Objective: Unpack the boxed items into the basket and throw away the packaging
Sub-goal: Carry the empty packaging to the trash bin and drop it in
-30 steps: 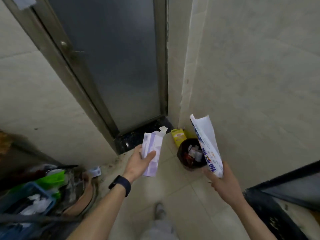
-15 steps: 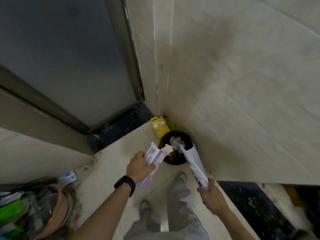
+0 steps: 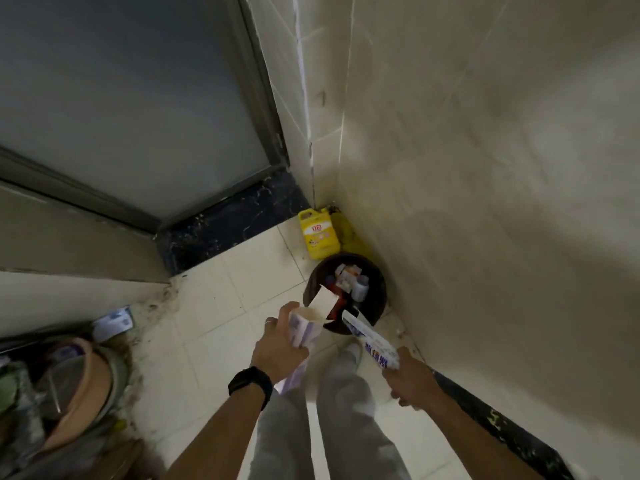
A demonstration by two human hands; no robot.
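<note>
Over round bin [image 3: 376, 295], purple carton [image 3: 304, 333], white carton [image 3: 375, 346]

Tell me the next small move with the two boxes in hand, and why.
Probably reach both boxes a little farther forward and let go. The left hand grips the purple box with its flap at the near rim of the bin; the right hand holds the white box, only just reaching it.

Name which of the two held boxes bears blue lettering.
The white box in the right hand; the left hand holds a purple box instead.
</note>
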